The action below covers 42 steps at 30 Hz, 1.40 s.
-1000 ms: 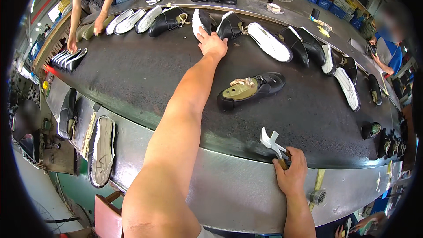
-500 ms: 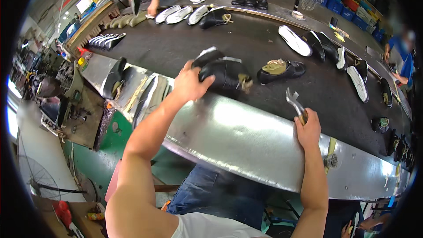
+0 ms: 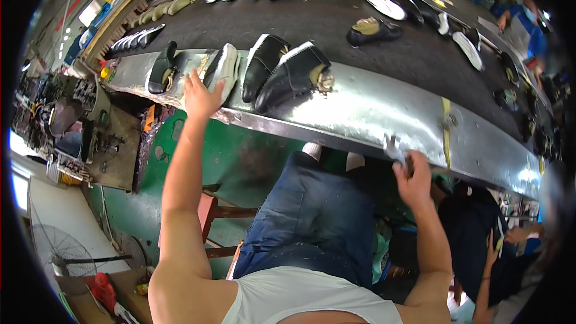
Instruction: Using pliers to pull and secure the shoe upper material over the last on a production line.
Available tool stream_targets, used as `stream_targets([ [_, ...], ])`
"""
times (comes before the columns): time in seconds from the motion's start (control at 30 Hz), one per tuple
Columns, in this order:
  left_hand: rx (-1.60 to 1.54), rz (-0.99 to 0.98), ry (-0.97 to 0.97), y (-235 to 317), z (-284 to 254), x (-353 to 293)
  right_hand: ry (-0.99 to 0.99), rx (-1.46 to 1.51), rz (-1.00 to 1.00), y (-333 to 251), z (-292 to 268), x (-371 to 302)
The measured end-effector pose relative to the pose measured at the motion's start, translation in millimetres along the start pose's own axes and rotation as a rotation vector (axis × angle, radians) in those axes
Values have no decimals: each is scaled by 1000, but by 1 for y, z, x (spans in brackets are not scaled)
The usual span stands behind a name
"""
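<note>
My left hand (image 3: 203, 95) is at the metal edge of the bench with its fingers spread. Its thumb lies against or just in front of an upturned white-soled shoe (image 3: 227, 71); contact is hard to tell. Just right of it, two black shoes (image 3: 259, 67) lean side by side on the metal, their edges pale and stitched-looking. The nearer black shoe (image 3: 294, 79) has a tan last and a tied cord at its opening. My right hand (image 3: 415, 179) is closed around the handle of metal pincers (image 3: 393, 147), held over the bench's front edge and blurred.
Another black shoe (image 3: 161, 69) stands at the left end of the metal edge (image 3: 366, 105). On the dark bench top (image 3: 228, 27) lie a black shoe (image 3: 372, 31) and rows of white-soled shoes. A fan (image 3: 57, 252) stands lower left; people are at right.
The two black shoes went from the dark top onto the metal edge. My left hand let go of them and moved left. My right hand lowered with the pincers. The view tilted downward.
</note>
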State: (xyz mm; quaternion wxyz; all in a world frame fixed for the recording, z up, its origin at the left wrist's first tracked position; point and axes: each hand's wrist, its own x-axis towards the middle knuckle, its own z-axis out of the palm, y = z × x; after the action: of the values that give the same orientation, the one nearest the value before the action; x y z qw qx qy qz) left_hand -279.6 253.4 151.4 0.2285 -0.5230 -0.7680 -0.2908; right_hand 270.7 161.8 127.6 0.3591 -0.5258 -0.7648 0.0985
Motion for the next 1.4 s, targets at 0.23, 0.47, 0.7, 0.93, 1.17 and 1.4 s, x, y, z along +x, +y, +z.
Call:
stream_targets([
  [0.23,-737,-214,-309,-9,-27,-15,-240,326,630,-23,18,-210],
  [0.47,-1375,-561,-842,31,-113,-203,-163,343,726,-14,45,-252],
  [0.7,-410,192,-1714,133,-119,-307,-167,484,819,-12,49,-240],
  [0.93,-505,477,-1301,207,-53,-337,-229,603,876,-20,41,-261],
  [1.17,-1497,-454,-1306,198,-37,-301,-307,925,839,-63,6,-227],
  [1.4,-1448,-312,-1318,150,-61,-303,-655,590,608,-108,7,-192],
])
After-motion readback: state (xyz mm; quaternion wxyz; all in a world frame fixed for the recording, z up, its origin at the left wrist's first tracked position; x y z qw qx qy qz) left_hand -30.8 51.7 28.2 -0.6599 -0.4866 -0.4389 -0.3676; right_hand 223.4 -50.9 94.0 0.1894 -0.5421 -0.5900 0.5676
